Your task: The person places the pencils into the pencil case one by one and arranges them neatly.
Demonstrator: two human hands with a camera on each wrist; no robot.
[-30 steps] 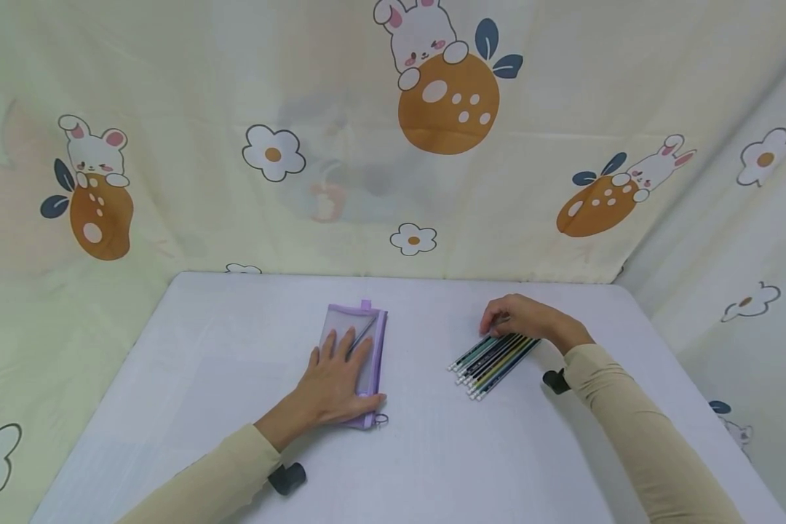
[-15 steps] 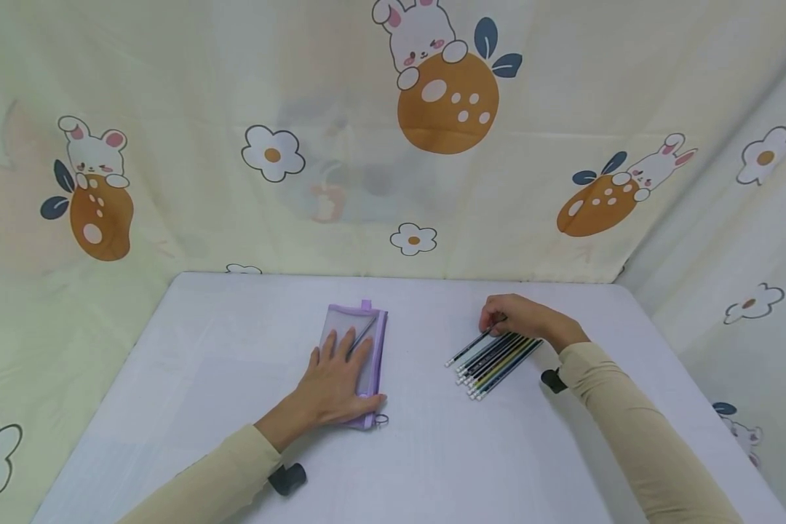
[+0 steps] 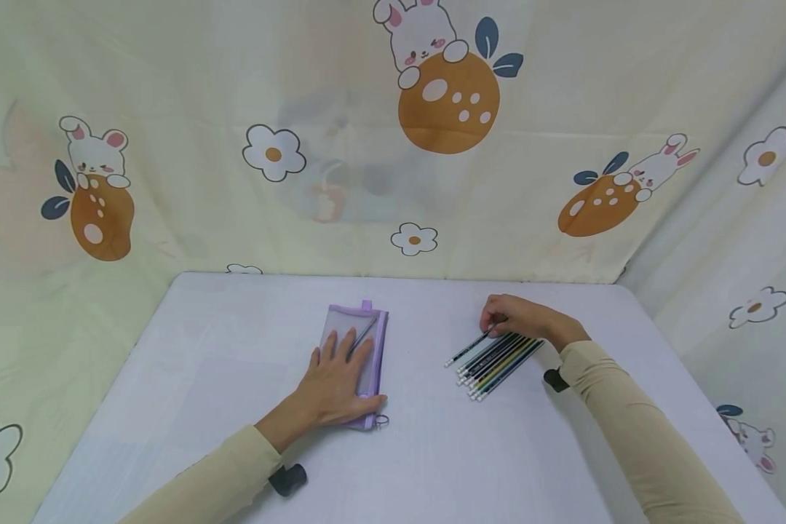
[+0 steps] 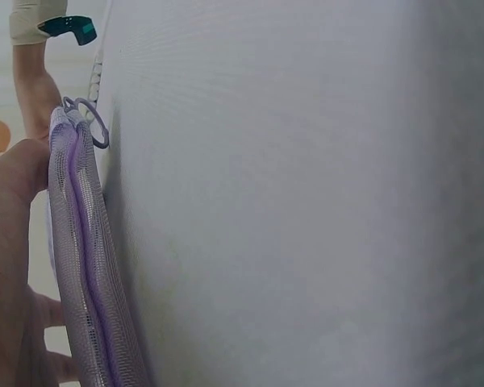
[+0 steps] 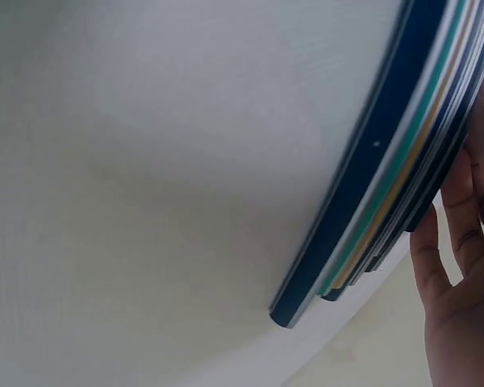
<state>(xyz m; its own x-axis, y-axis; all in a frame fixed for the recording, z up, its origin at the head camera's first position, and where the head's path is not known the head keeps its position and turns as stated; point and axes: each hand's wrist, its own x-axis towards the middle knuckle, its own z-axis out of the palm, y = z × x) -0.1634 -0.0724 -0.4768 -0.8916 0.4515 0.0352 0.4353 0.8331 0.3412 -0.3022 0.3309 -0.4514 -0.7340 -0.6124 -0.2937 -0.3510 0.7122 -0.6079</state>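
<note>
My left hand (image 3: pixel 334 382) lies flat with spread fingers on a purple mesh pencil case (image 3: pixel 379 349). Through the mesh, a slim dark stick (image 3: pixel 363 335) shows near the fingertips. In the left wrist view, the case's zipper edge (image 4: pixel 85 218) and a ring (image 4: pixel 95 121) stand out beside the hand. On the right, my right hand (image 3: pixel 520 318) pinches a dark pencil (image 3: pixel 469 349) near its far end. This pencil lies a little apart from a row of striped pencils (image 3: pixel 501 362) with white erasers toward me. The right wrist view shows the pencils' far ends (image 5: pixel 331 250) beside curled fingers.
Both things lie on a white table (image 3: pixel 419 466), with bare surface between them. A curtain (image 3: pixel 340 240) with rabbits and flowers hangs behind the table's back edge and along the sides. Black wrist cameras (image 3: pixel 288 479) hang below both sleeves.
The right hand has drawn one dark pencil slightly left, away from the row, opening a small gap. My left hand and the pencil case have stayed in place.
</note>
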